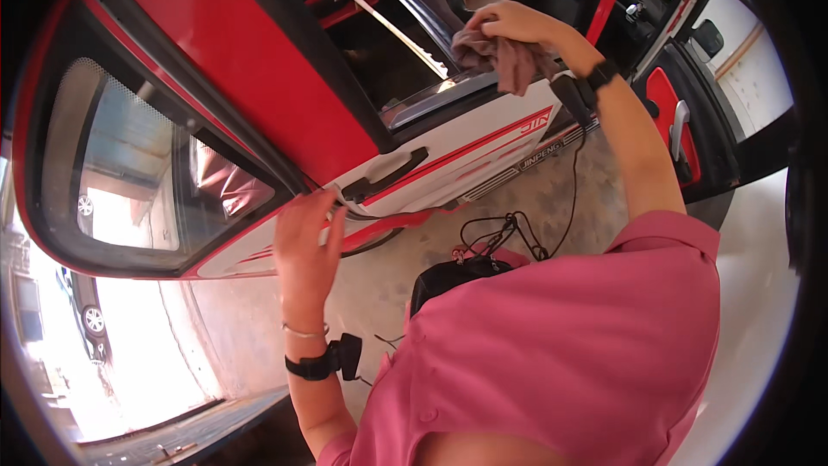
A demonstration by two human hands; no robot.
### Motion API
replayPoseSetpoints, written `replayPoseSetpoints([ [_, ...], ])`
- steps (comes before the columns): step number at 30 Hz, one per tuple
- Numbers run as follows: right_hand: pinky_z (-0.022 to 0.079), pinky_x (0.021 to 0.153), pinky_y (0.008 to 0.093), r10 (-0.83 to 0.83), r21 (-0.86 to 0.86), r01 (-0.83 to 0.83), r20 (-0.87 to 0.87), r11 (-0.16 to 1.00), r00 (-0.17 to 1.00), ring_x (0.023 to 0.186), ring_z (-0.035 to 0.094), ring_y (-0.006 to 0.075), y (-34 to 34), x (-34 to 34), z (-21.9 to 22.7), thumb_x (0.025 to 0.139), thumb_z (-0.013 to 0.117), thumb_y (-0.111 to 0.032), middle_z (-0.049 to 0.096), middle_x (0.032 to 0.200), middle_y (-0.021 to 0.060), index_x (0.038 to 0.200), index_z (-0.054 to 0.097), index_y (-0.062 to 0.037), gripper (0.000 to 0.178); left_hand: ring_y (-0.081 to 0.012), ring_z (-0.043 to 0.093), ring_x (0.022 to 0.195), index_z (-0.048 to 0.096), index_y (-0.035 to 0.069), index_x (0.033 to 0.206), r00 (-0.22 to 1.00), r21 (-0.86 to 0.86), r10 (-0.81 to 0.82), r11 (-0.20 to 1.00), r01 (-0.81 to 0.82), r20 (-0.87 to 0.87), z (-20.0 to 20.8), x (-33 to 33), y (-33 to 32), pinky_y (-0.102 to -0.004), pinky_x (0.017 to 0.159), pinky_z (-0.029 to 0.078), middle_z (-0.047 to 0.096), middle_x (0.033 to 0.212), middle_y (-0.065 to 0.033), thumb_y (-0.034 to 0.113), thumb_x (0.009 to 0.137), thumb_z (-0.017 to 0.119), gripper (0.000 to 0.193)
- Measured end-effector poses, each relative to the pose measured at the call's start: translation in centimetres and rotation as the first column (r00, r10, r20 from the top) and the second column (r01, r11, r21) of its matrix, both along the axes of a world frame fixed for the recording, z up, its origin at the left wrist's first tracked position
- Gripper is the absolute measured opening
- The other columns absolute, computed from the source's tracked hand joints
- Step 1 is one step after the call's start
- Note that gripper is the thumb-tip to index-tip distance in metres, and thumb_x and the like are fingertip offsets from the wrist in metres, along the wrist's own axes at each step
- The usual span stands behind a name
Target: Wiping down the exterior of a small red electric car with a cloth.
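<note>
My right hand (509, 24) is closed around a crumpled brownish-mauve cloth (509, 60), which drapes over the lower window edge of a white door (466, 173) with red stripes. Lower left, my left hand (304, 229) is raised to the door's rear edge, just below the black door handle (384, 174). Its thumb stands apart from the fingers; the fingertips are partly hidden at the body panel. The door belongs to a red and white vehicle (224, 26). Through its window opening a pale stick-like bar (401, 30) and the dark interior show.
An open front door (673, 112) with red and black trim stands at right. On the concrete floor (362, 293) lie a black bag (453, 280) and tangled black cable (509, 233). Rear side glass (138, 173) is at left; a parked car (86, 315) shows outside.
</note>
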State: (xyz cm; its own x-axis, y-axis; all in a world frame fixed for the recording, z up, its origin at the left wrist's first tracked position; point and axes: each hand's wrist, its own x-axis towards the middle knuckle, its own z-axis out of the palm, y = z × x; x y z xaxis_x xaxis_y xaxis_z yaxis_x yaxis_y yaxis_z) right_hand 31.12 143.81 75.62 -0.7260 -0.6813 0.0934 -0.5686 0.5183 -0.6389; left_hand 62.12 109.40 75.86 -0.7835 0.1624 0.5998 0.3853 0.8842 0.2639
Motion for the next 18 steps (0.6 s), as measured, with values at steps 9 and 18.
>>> replayPoseSetpoints([
  [9, 0.053, 0.066, 0.0344, -0.023, 0.525, -0.286, 0.505, 0.801, 0.863, 0.076, 0.065, 0.0204, -18.4, 3.9, 1.0, 0.089, 0.047, -0.017, 0.070, 0.096, 0.0109, 0.099, 0.067, 0.0017, 0.029, -0.0279, 0.061, 0.104, 0.066, 0.004, 0.100, 0.911, -0.301, -0.398, 0.887, 0.351, -0.110, -1.9, -8.5, 2.1, -0.0470, 0.099, 0.044, 0.065, 0.100, -0.0094, 0.007, 0.076, 0.070, 0.025],
  [18, 0.044, 0.050, 0.0351, -0.132, 0.457, -0.195, 0.590, 0.868, 0.797, 0.058, 0.058, 0.0178, -11.8, 2.3, 0.0, 0.088, 0.050, -0.033, 0.062, 0.073, 0.0064, 0.089, 0.068, -0.0068, 0.032, -0.0195, 0.044, 0.129, 0.059, 0.012, 0.125, 0.987, -0.621, -0.134, 0.782, 0.048, -0.093, -4.9, -10.5, 2.0, -0.0486, 0.109, 0.033, 0.054, 0.132, -0.0001, 0.014, 0.084, 0.061, 0.041],
])
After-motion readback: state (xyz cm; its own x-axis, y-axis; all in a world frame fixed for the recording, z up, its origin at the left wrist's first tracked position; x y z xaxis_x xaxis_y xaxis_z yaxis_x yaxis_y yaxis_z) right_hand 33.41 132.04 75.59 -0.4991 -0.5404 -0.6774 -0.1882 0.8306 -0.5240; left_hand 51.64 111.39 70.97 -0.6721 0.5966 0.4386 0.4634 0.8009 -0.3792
